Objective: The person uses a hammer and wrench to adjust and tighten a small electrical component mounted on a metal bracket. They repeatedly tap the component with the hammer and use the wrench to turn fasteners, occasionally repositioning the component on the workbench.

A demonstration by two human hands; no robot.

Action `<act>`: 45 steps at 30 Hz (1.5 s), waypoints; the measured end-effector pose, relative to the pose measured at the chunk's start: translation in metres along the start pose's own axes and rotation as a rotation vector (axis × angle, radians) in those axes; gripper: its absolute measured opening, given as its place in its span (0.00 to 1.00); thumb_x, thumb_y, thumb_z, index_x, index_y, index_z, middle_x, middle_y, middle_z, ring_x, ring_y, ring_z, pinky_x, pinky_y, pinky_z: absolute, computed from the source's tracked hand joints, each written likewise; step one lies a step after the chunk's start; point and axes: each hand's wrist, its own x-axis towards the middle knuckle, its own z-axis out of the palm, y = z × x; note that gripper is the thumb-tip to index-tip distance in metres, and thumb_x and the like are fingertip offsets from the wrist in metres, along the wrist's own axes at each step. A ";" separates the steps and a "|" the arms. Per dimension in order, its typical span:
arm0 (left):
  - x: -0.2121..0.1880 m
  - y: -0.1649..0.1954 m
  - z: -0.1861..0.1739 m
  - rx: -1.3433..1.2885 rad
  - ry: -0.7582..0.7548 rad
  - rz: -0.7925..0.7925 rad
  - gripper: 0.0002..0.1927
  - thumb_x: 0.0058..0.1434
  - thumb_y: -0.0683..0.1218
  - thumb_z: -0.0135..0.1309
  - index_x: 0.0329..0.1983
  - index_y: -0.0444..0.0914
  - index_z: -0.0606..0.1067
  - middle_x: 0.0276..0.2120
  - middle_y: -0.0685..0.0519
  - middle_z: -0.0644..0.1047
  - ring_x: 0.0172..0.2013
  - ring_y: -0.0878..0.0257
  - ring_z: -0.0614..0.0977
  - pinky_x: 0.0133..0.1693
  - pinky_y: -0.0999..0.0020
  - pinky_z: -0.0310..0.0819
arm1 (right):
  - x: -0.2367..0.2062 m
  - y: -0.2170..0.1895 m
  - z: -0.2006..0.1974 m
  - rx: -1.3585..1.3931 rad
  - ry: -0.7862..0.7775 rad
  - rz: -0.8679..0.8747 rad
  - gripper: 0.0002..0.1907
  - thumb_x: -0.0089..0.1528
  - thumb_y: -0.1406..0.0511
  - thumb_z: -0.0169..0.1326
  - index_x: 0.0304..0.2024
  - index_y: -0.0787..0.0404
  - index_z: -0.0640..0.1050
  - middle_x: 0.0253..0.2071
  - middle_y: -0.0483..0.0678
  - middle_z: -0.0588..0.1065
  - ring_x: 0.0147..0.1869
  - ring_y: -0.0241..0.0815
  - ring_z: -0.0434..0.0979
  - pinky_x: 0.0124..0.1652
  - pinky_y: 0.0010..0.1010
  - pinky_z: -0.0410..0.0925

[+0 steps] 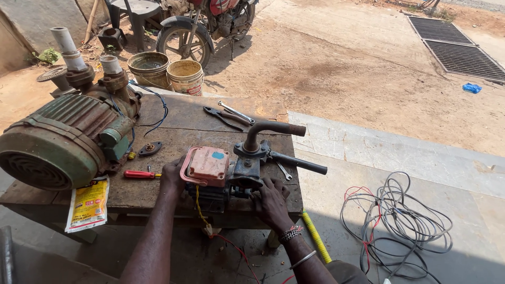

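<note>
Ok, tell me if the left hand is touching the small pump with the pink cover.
Touching. The head view shows the left hand pressed against the side of the small pump, its fingers meeting the pink cover's edge with no gap visible.
</note>
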 end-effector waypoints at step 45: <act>-0.013 -0.006 -0.007 -0.469 -0.240 0.073 0.33 0.68 0.67 0.43 0.60 0.38 0.76 0.48 0.47 0.82 0.46 0.61 0.82 0.47 0.67 0.75 | -0.007 -0.041 -0.020 0.388 0.129 0.076 0.13 0.69 0.62 0.46 0.51 0.61 0.77 0.39 0.52 0.77 0.43 0.48 0.75 0.44 0.39 0.66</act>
